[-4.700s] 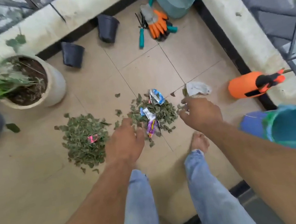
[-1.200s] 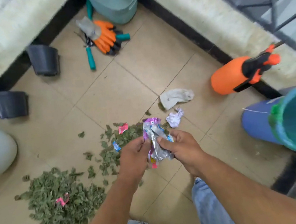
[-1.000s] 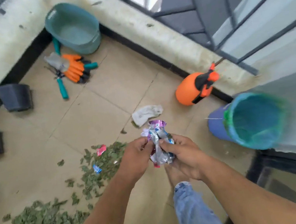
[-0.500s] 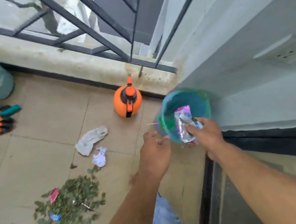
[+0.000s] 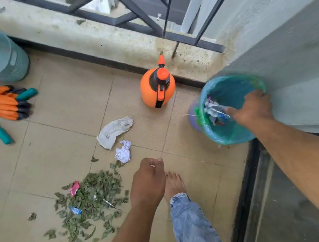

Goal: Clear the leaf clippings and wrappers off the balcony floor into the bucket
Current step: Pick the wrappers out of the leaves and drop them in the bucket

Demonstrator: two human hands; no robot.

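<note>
My right hand [image 5: 254, 109] reached over the rim of the bucket [image 5: 238, 137], which stood against the wall beside the orange sprayer [image 5: 157, 87]. Its fingers pointed at the bunch of wrappers [image 5: 214, 112] inside the bucket; whether they gripped it or had let go, I could not tell. My left hand [image 5: 149, 182] hung loosely curled and empty above the floor [image 5: 66, 119]. Leaf clippings [image 5: 92, 202] lay scattered on the tiles, with a white wrapper [image 5: 114, 131] and a crumpled paper [image 5: 123, 151] near them.
</note>
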